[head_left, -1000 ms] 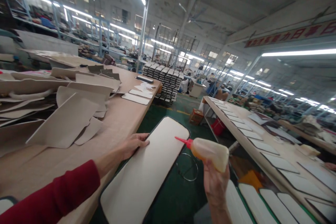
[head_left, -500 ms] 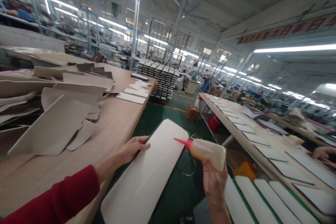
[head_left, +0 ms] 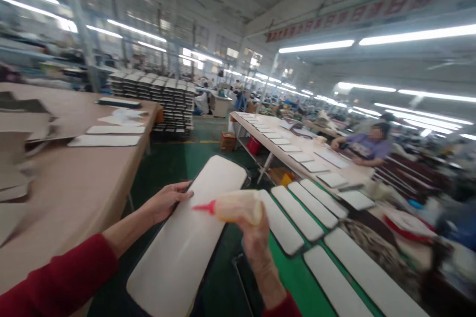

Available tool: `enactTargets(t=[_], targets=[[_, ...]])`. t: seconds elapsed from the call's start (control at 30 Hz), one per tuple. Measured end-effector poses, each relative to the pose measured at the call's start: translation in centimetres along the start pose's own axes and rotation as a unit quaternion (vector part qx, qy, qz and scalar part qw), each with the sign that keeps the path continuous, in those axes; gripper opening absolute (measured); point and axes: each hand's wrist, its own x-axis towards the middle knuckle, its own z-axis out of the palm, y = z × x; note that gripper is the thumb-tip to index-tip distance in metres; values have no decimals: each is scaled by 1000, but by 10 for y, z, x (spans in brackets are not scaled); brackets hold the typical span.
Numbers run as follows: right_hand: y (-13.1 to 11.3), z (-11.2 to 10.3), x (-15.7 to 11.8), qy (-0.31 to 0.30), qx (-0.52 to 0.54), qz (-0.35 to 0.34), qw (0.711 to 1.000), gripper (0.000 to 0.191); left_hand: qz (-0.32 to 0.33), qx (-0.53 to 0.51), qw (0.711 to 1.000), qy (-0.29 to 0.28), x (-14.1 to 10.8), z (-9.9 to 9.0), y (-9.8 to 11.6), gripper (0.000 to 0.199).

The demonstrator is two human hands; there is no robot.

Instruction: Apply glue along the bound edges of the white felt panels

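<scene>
My left hand grips the left edge of a long white panel with rounded corners and a dark rim, thumb on its upper face. The panel is tilted, its far end pointing away from me. In my right hand is a squeeze bottle of pale yellowish liquid, held on its side with the fingers wrapped round its base. Its red nozzle points left over the middle of the panel; whether the tip touches the surface I cannot tell. The bottle is blurred by motion.
Similar white panels lie in rows on a green surface at right. A long table behind carries more, with a person beside it. The left table holds beige sheets. Stacked panels stand beyond.
My view has turned right, bringing the green surface and the person into sight. The bottle's nozzle has moved from near the panel's right edge to over its middle. Both hands keep their hold.
</scene>
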Motion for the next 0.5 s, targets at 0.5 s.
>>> enactTargets(t=[0.5], targets=[[-127,-218,-160,539,121,-141,822,34,-52,213,955,-198,62,210,-72,68]])
